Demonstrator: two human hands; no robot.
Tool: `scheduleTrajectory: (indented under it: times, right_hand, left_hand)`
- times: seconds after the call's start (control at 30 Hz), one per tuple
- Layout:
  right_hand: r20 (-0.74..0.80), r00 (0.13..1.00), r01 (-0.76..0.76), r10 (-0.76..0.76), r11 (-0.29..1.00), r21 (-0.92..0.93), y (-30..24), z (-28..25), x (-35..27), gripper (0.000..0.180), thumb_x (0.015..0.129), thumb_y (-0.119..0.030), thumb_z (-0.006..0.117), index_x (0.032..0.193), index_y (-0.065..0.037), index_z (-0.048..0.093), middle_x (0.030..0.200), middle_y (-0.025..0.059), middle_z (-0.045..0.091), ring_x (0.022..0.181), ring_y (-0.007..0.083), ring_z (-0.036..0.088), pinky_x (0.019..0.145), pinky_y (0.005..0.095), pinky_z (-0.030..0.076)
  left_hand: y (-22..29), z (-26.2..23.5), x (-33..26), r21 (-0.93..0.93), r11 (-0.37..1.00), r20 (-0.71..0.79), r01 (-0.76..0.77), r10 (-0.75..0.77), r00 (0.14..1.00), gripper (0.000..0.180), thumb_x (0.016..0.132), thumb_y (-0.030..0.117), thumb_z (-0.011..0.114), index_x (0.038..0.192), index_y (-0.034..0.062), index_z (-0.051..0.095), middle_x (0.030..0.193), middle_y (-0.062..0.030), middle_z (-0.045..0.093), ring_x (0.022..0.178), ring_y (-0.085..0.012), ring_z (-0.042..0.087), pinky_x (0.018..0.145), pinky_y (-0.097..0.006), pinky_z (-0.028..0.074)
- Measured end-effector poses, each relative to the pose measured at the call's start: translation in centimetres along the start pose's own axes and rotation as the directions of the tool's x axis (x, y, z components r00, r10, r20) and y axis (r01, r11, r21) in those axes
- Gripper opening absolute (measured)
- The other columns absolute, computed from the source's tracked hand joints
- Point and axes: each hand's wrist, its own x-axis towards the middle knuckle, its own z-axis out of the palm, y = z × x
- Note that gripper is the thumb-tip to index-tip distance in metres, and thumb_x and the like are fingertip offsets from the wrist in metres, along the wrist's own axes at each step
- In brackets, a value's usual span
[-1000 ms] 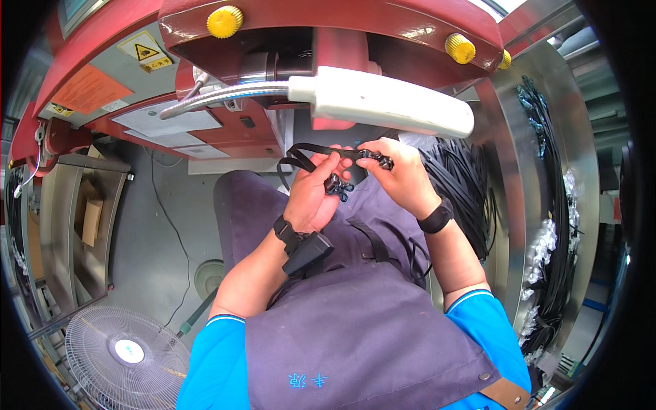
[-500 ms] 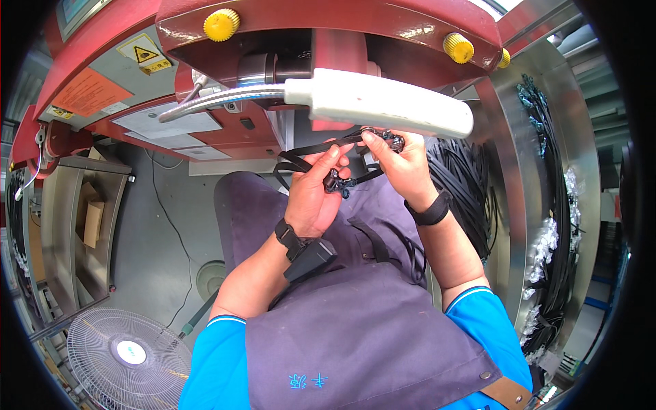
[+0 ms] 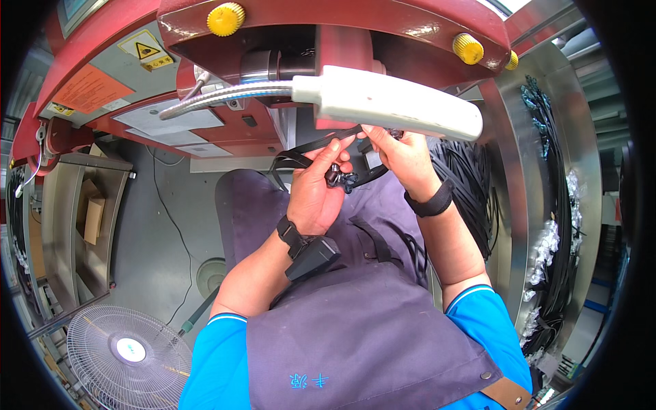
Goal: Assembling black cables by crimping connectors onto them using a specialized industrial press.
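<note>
My left hand (image 3: 320, 191) is closed on a flat black strap (image 3: 320, 143), its thumb pressed along the band. A dark, shiny end piece (image 3: 335, 176) with bluish clear wrapping sits at the fingers of that hand. Just to the right, my right hand (image 3: 408, 160) pinches the strap between thumb and fingers, close under the white lamp head (image 3: 400, 102). Another dark shiny piece shows partly beside its fingers; the lamp hides some of it. The strap forms a loop that bends back at the left, over my lap.
A red machine (image 3: 287, 17) with yellow knobs stands in front, its pinkish wheel (image 3: 344, 51) blurred. Many black straps (image 3: 465, 195) hang at my right, and more lie in a metal trough (image 3: 557, 205). A fan (image 3: 130, 348) stands at lower left.
My right hand has shifted slightly, and the shiny piece by its fingers is now more hidden. The strap's upper run lies a little differently. My left hand keeps its hold.
</note>
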Motion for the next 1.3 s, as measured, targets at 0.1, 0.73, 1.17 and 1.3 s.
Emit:
scheduleTrajectory:
  times: [0.1,0.73,1.17,1.3]
  right_hand:
    - [-0.009,1.0,0.0,0.0,1.0,0.003,0.0,0.0,0.0,0.008,0.083,-0.006,0.063,0.083,-0.001,0.07,0.071,-0.0009,0.064,0.063,0.0044,0.053,0.054,0.021,0.04]
    - [0.035,0.997,0.066,-0.07,0.994,0.087,0.6,-0.5,-0.4,0.011,0.086,-0.009,0.066,0.093,-0.002,0.069,0.077,-0.0016,0.065,0.065,0.0036,0.052,0.057,0.02,0.041]
    - [-0.044,0.999,0.021,-0.015,0.992,0.127,0.7,-0.6,-0.3,0.007,0.083,-0.002,0.061,0.088,-0.001,0.067,0.068,-0.0029,0.058,0.051,-0.0002,0.044,0.043,0.0174,0.031]
    - [-0.047,0.998,-0.022,0.03,0.986,0.164,0.5,-0.7,-0.4,0.006,0.083,-0.002,0.061,0.087,-0.001,0.066,0.066,-0.0034,0.057,0.051,0.0004,0.045,0.043,0.0175,0.031]
  left_hand:
    - [0.1,-0.3,0.1,-0.02,0.999,0.01,0.029,-0.029,1.0,0.011,0.087,0.01,0.064,0.093,0.0007,0.067,0.105,-0.0137,0.066,0.078,-0.0106,0.054,0.069,-0.026,0.045]
    - [-0.4,-0.5,0.1,-0.022,1.0,0.002,0.014,-0.014,1.0,0.013,0.088,0.009,0.063,0.097,0.0005,0.064,0.107,-0.0149,0.064,0.078,-0.0115,0.053,0.068,-0.026,0.045]
    - [-0.2,0.7,0.3,-0.006,1.0,0.024,0.03,-0.03,0.999,0.015,0.088,0.009,0.063,0.099,-0.0009,0.066,0.102,-0.0103,0.067,0.076,-0.0106,0.053,0.068,-0.024,0.045]
    - [-0.2,0.4,0.2,-0.008,0.999,0.04,0.031,-0.031,0.999,0.016,0.088,0.01,0.063,0.099,-0.0012,0.067,0.102,-0.0102,0.067,0.076,-0.0107,0.053,0.068,-0.025,0.044]
